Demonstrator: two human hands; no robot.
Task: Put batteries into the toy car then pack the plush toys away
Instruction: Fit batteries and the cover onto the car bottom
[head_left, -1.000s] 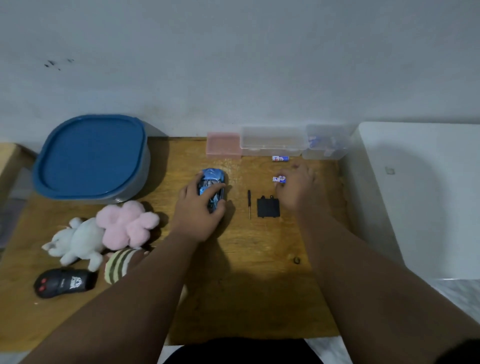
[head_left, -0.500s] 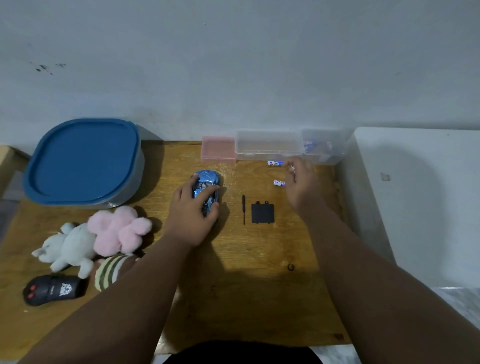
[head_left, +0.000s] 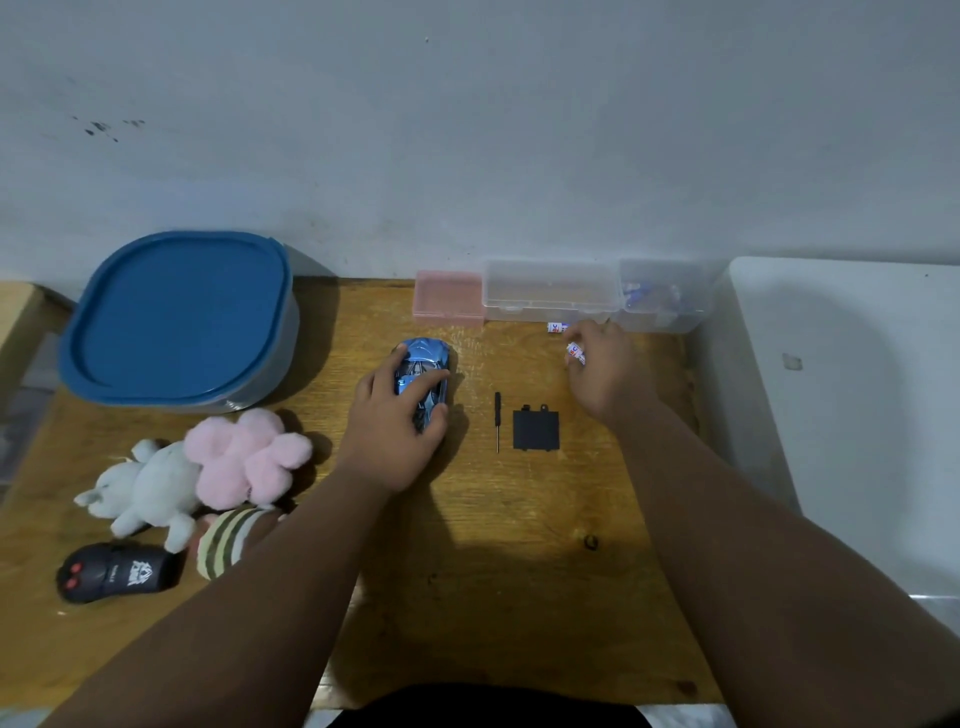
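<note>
A shiny blue toy car (head_left: 423, 364) sits on the wooden table (head_left: 519, 597), and my left hand (head_left: 397, 423) grips it from behind with fingers curled over its roof. My right hand (head_left: 605, 369) pinches a small white battery (head_left: 575, 353) just above the table. A second battery (head_left: 556, 327) lies by the clear boxes. The black battery cover (head_left: 536, 430) and a small screwdriver (head_left: 497, 418) lie between my hands. A white plush (head_left: 140, 486), a pink plush (head_left: 244, 454) and a striped plush (head_left: 228, 540) lie at the left.
A big container with a blue lid (head_left: 179, 317) stands at the back left. A pink box (head_left: 448, 305) and two clear boxes (head_left: 550, 291) line the wall. A black remote (head_left: 117, 571) lies front left. A white surface (head_left: 852, 415) borders the table's right side.
My right hand has closed on the nearer battery and lifted it off the table. My left hand stays on the car.
</note>
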